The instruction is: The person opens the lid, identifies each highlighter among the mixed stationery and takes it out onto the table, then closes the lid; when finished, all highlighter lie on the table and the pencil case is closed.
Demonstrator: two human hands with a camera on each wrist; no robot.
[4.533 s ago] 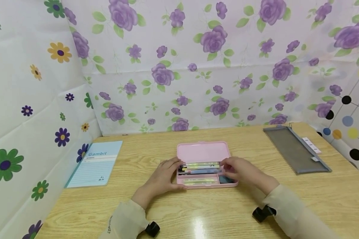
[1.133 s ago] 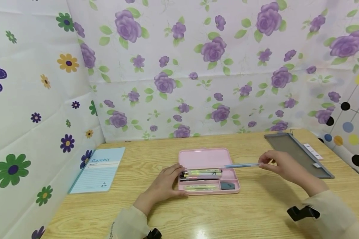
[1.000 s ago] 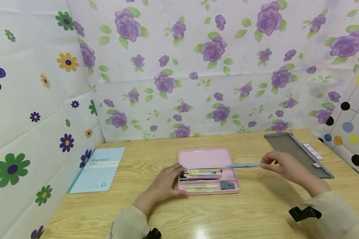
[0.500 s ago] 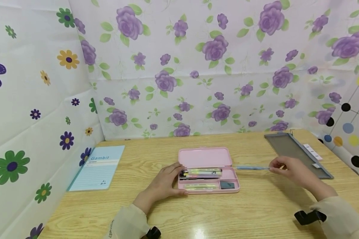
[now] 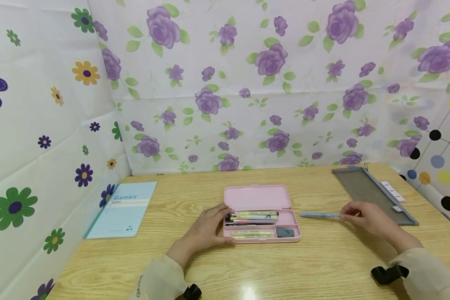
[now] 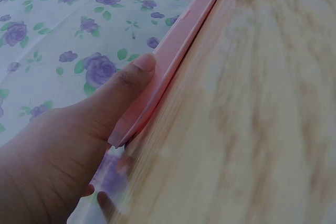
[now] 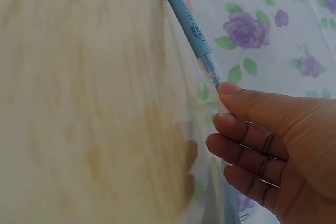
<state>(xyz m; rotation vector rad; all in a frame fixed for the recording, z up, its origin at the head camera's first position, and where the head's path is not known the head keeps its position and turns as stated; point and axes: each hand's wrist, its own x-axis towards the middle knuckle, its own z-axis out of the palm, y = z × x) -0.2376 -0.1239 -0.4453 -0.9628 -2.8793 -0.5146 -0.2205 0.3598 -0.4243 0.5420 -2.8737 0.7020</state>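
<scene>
The pen [image 5: 320,215] is out over the right half of the table [image 5: 210,266], lying nearly level and roughly parallel to the back edge. Its blue end points at the pink case [image 5: 288,218], just beside the case's right end and apart from it. Whether it touches the wood I cannot tell; it is at the surface or barely above it.

A few seconds ago the right hand [image 5: 369,218] was down at the case's right end. About a second ago the pen's blue end was still above the case; since then hand and pen have moved toward the table's right edge and sunk lower. The case, with its lid laid back toward the back edge, has stayed in place.

The right hand has thumb and forefinger pinched together on the pen's clear end, the other fingers loosely bent, the forearm slanting in from the near right. It sits in front of the grey pouch [image 5: 371,196], by the table's back right corner.

The left hand [image 5: 206,229] rests at the case's left end as before, thumb and fingers apart, the thumb laid along the front wall. Other pens [image 5: 253,216] fill the left of the long compartment. The notebook [image 5: 123,208] lies along the table's left edge.
</scene>
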